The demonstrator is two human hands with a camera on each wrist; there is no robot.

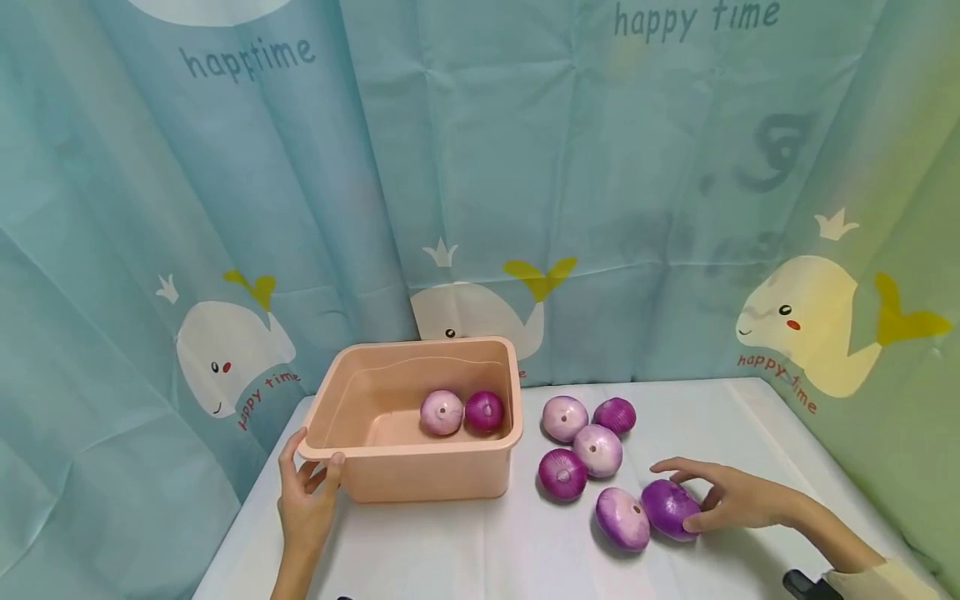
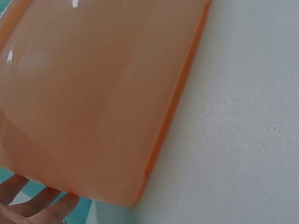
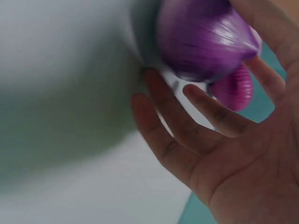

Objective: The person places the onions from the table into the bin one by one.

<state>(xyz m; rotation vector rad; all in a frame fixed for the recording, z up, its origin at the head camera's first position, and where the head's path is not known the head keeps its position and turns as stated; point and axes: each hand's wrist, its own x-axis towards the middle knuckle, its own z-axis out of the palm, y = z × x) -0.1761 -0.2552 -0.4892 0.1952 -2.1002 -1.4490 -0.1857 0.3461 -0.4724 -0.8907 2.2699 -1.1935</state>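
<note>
My left hand (image 1: 309,500) holds the near left corner of a peach plastic bin (image 1: 427,475), thumb at the front rim and fingers along the left side. In the left wrist view, the fingers (image 2: 58,207) lie at the edge of its wall. My right hand (image 1: 738,497) spreads around a dark purple onion (image 1: 667,507) on the table, thumb over its near side, index finger just past its far side. The right wrist view shows the other fingers (image 3: 175,116) loosely bent beside this onion. A paler onion (image 1: 624,521) lies against its left.
Inside the bin sit a pale onion (image 1: 442,413) and a dark one (image 1: 484,412). Several more onions, pale (image 1: 597,451) and dark (image 1: 562,475), cluster right of the bin on the white table (image 1: 450,550). A whale-print curtain (image 1: 495,167) hangs behind the table.
</note>
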